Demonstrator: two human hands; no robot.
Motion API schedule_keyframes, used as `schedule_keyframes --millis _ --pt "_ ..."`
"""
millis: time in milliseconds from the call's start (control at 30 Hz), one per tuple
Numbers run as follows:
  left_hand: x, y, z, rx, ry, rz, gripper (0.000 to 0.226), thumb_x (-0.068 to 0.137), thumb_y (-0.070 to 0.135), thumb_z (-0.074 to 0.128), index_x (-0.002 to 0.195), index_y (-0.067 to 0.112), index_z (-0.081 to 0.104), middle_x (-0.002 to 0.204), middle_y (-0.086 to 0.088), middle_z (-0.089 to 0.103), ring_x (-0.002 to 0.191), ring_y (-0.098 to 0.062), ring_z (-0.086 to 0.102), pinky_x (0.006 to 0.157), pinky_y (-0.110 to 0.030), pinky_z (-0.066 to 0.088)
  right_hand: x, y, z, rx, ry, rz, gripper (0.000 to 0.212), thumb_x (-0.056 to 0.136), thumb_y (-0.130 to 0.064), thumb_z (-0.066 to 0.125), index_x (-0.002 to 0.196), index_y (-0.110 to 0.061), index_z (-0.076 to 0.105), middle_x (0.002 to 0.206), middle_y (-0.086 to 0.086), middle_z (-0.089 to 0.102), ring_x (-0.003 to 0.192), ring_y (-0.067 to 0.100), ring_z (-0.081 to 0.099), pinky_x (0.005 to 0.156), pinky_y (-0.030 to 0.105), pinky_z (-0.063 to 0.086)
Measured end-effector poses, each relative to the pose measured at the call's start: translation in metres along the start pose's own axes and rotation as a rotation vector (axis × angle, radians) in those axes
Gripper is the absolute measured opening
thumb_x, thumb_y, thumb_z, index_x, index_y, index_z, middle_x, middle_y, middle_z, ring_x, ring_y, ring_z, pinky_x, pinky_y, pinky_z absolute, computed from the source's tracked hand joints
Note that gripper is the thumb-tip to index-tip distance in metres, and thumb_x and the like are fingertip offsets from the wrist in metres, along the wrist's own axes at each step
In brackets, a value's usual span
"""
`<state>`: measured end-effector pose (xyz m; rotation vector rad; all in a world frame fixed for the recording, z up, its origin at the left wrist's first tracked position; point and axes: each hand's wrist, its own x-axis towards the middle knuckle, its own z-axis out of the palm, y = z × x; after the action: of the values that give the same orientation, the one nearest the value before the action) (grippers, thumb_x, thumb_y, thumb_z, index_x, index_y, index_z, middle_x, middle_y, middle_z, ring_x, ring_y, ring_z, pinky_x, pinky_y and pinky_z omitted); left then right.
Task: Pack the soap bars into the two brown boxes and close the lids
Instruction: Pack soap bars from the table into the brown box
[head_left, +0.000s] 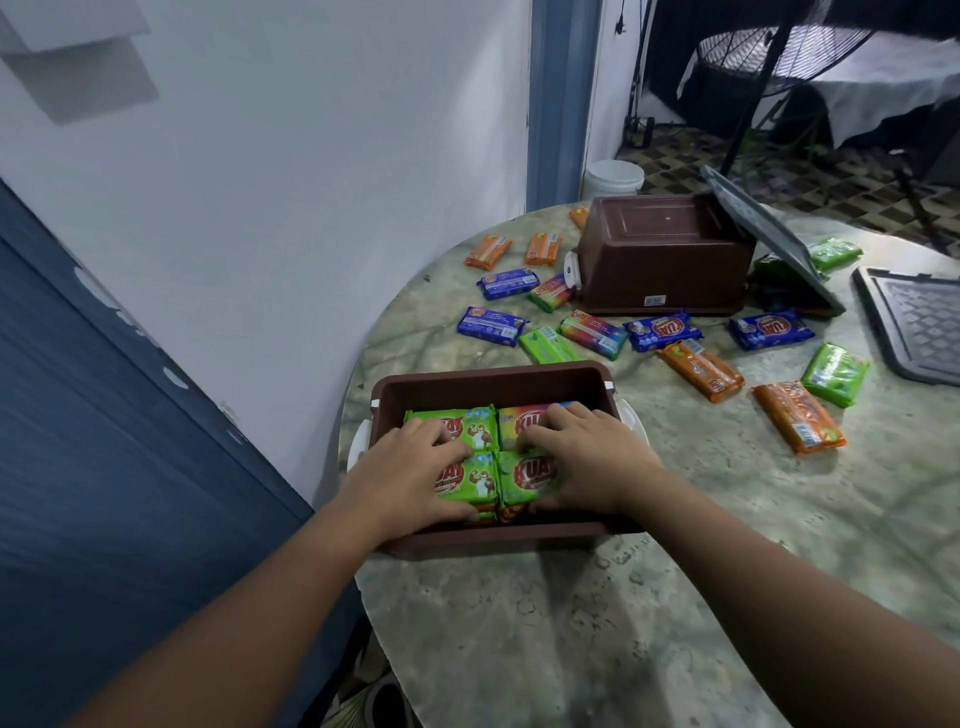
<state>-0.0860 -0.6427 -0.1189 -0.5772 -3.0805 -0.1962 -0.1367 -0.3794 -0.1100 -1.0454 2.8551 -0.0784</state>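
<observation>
Both my hands are down inside the near box (488, 387), which sits open at the near-left part of the table (597, 639). Left hand (410, 473) lies flat, fingers spread a bit, on the two green bars (470, 441) at the left side of the box, one far and one near. Right hand (587, 457) rests palm-down on the right pair of bars (524, 475); its fingers reach left toward the middle seam, thumb at the near edge. Neither hand grips anything that I can see, they just press on top. Bars fill the box floor in a 2 x 2 top layer; orange wrappers peek out below at the near edge.

Rest of the soap is loose on the table, far & right of my hands, well apart from them: blue bars (491, 326), orange bars (701, 370), green ones (835, 374), a rainbow one (593, 334). 2nd box (665, 260) lies upside down at the far side, w/ a grey lid (769, 241) tilted against its right side; some bars are half hidden under that lid. Another lid (914, 322) lies flat at the right edge. White bucket (614, 179) on the floor beyond the table.
</observation>
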Motion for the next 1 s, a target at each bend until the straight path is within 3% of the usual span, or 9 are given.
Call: schedule_keyframes --millis 100,200,300,367,533,667,767,1000 --pt "-0.002 0.003 -0.001 -0.083 0.236 -0.064 0.076 0.077 0.082 0.059 0.132 0.03 0.062 0.118 0.008 0.048 0.114 -0.014 0.043 0.097 -0.034 0.045 0.0 0.0 -0.004 0.113 0.072 0.084 0.072 0.083 -0.083 0.052 0.139 -0.037 0.05 0.122 -0.006 0.049 0.114 0.016 0.048 0.093 0.034 0.045" --pt "0.003 -0.002 -0.007 -0.083 0.403 -0.229 0.064 0.086 0.069 0.061 0.134 0.027 0.058 0.123 0.003 0.046 0.117 -0.02 0.041 0.098 -0.038 0.043 0.003 0.004 -0.007 0.304 0.195 0.166 0.053 0.094 -0.065 0.057 0.137 -0.033 0.053 0.12 -0.005 0.049 0.113 0.015 0.047 0.093 0.034 0.048" --pt "0.019 -0.009 -0.01 -0.03 0.313 -0.309 0.062 0.091 0.062 0.058 0.14 0.026 0.05 0.134 -0.002 0.044 0.124 -0.026 0.039 0.103 -0.044 0.04 0.013 0.009 -0.008 0.215 0.353 0.218 0.04 0.097 -0.046 0.061 0.133 -0.031 0.056 0.12 -0.002 0.05 0.114 0.02 0.048 0.094 0.037 0.048" --pt "0.034 -0.012 -0.012 0.0 0.225 -0.305 0.061 0.094 0.06 0.055 0.144 0.027 0.044 0.14 -0.004 0.042 0.13 -0.027 0.037 0.108 -0.045 0.036 0.023 0.011 -0.01 0.121 0.378 0.254 0.041 0.097 -0.044 0.061 0.136 -0.031 0.053 0.125 -0.001 0.051 0.116 0.022 0.048 0.097 0.039 0.046" --pt "0.07 -0.02 -0.008 -0.003 0.147 -0.317 0.033 0.103 0.045 0.046 0.131 0.028 0.046 0.122 -0.003 0.049 0.118 -0.028 0.042 0.101 -0.045 0.037 0.051 0.018 -0.015 0.068 0.139 0.338 0.049 0.101 -0.05 0.051 0.146 -0.037 0.038 0.141 0.002 0.05 0.135 0.028 0.041 0.113 0.048 0.034" --pt "0.083 -0.036 0.0 -0.05 0.132 -0.239 0.027 0.105 0.039 0.045 0.128 0.027 0.051 0.112 -0.001 0.048 0.111 -0.026 0.041 0.095 -0.043 0.036 0.058 0.018 -0.017 0.072 0.11 0.402 0.031 0.105 -0.047 0.044 0.134 -0.037 0.042 0.132 0.003 0.052 0.129 0.03 0.044 0.104 0.05 0.038" --pt "0.096 -0.043 -0.001 -0.036 0.141 -0.164 0.029 0.103 0.038 0.05 0.129 0.025 0.054 0.11 -0.004 0.05 0.107 -0.029 0.043 0.092 -0.043 0.039 0.059 0.016 -0.014 0.052 0.125 0.478 0.031 0.105 -0.047 0.044 0.133 -0.034 0.043 0.133 0.006 0.052 0.128 0.031 0.044 0.097 0.049 0.04" --pt "0.129 -0.056 -0.005 -0.024 0.118 -0.018 0.031 0.104 0.038 0.048 0.132 0.025 0.052 0.113 -0.003 0.052 0.11 -0.028 0.044 0.092 -0.043 0.04 0.063 0.011 -0.012 0.088 0.139 0.641 0.029 0.105 -0.045 0.045 0.132 -0.034 0.044 0.133 0.006 0.051 0.128 0.031 0.043 0.096 0.05 0.04"
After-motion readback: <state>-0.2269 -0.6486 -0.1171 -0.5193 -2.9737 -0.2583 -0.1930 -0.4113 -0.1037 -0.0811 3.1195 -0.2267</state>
